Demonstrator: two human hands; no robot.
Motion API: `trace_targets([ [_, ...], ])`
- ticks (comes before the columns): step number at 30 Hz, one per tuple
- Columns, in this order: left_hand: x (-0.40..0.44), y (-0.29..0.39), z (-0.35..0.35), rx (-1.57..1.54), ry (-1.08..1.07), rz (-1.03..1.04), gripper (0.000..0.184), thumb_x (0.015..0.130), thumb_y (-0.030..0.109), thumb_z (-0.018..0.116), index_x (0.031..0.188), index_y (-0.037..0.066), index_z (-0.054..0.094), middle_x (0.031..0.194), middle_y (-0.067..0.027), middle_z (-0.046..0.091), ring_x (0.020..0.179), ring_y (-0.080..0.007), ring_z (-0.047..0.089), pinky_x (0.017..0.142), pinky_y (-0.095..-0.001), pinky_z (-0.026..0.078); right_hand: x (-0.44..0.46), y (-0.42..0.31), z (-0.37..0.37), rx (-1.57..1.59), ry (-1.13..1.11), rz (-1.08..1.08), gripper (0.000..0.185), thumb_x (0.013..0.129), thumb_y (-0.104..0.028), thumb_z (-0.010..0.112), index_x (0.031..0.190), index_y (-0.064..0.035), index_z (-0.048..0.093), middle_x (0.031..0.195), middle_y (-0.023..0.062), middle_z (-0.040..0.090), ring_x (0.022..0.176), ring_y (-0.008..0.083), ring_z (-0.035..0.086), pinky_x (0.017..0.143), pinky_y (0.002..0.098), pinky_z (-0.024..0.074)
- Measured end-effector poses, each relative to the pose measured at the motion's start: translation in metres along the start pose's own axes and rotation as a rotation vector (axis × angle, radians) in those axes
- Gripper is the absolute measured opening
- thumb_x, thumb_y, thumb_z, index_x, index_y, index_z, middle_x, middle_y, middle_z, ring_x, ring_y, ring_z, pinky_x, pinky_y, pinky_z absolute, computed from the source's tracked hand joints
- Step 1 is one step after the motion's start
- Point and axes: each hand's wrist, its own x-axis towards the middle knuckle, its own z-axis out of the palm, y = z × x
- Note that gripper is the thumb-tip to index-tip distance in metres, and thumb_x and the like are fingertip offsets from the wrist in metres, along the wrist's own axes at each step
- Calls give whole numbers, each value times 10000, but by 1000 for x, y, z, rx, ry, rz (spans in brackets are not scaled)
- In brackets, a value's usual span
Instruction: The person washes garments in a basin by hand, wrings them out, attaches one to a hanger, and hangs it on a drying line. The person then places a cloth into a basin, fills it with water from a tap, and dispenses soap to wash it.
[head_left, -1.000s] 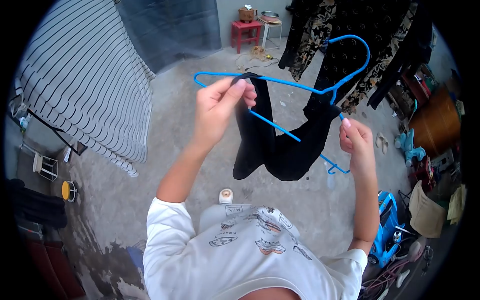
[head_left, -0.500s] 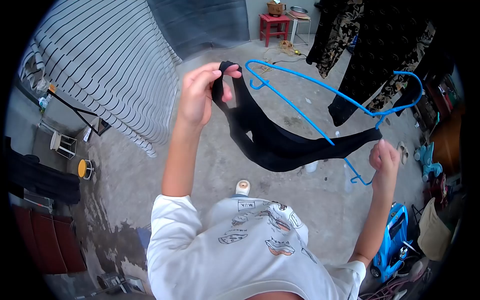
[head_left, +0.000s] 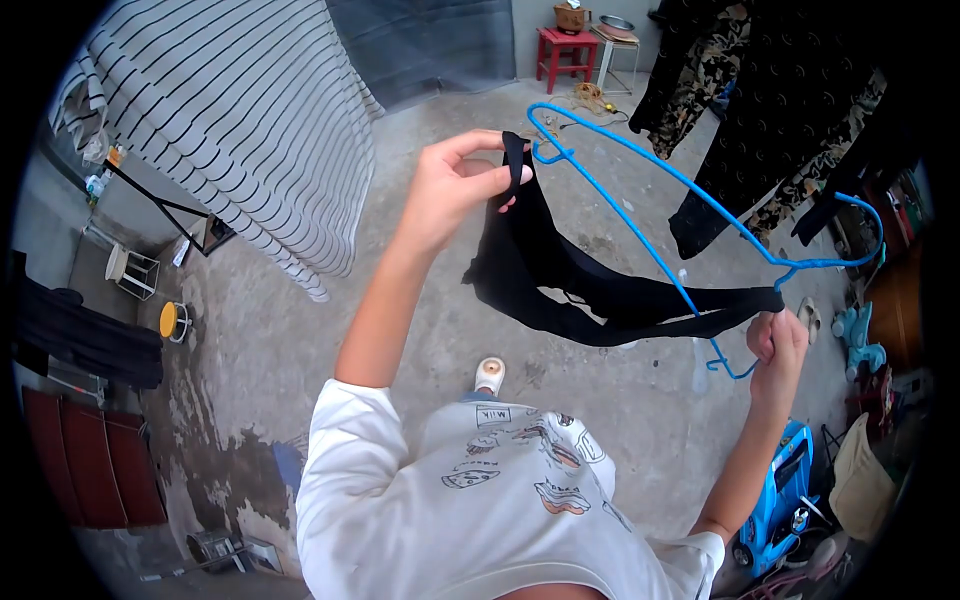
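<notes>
A black garment (head_left: 600, 320) with narrow strap-like ends and gaps in its cloth is stretched between my hands; its exact kind is unclear. My left hand (head_left: 455, 185) pinches a narrow end of it between thumb and fingers, close to one end of a blue hanger (head_left: 645, 150). Closed on the garment's other end is my right hand (head_left: 782, 345), beside the hanger's lower corner. Whether these fingers also grip the hanger is hidden. The hanger's straight bar passes behind the black cloth, and its hook points right.
Striped cloth (head_left: 250, 130) hangs at the left and dark patterned clothes (head_left: 780, 110) at the upper right. A red stool (head_left: 566, 55) stands at the back. On the concrete floor are a yellow-topped stool (head_left: 170, 320) and a blue toy car (head_left: 785, 490).
My left hand has moved right with its end of the garment, nearer to the hanger's end. The cloth sags in a different shape. Hanger and right hand sit slightly further right in view.
</notes>
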Motion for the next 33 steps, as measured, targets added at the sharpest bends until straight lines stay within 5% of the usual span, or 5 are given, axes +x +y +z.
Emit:
trace_targets([
  [14, 9, -15, -2, -33, -149, -113, 230, 655, 40, 643, 871, -3, 574, 778, -50, 587, 538, -55, 476, 450, -173, 336, -6, -9, 6, -26, -37, -46, 317, 797, -247, 502, 567, -52, 403, 496, -29, 340, 451, 43, 262, 426, 203, 174],
  [24, 6, -14, -6, -302, -124, 164, 447, 707, 236, 506, 1054, -29, 414, 968, -124, 507, 944, -204, 493, 799, -297, 389, -12, -8, 10, -216, -27, -12, 287, 761, -216, 557, 563, -28, 467, 524, -13, 427, 499, 48, 344, 460, 202, 229],
  [28, -6, -9, 4, 82, -294, 62, 233, 785, 162, 520, 947, -2, 550, 818, -101, 590, 741, -168, 552, 688, -258, 419, -9, -10, 24, -235, -25, 57, 284, 757, -226, 568, 574, -20, 499, 541, -11, 464, 523, 51, 368, 477, 207, 255],
  [30, -16, 4, 14, 814, -173, 305, 138, 763, 147, 566, 783, 12, 585, 639, -83, 551, 560, -174, 518, 513, -260, 397, -8, -10, 27, -224, -21, 57, 282, 759, -217, 571, 567, -25, 495, 535, -17, 455, 523, 48, 367, 476, 209, 254],
  [33, -27, 7, 28, 997, -292, 704, 172, 717, 166, 606, 650, 20, 545, 530, -77, 446, 451, -204, 434, 417, -288, 327, -8, 2, 33, -211, -103, 39, 276, 746, -196, 590, 561, -19, 488, 521, -27, 429, 493, 47, 338, 442, 214, 237],
])
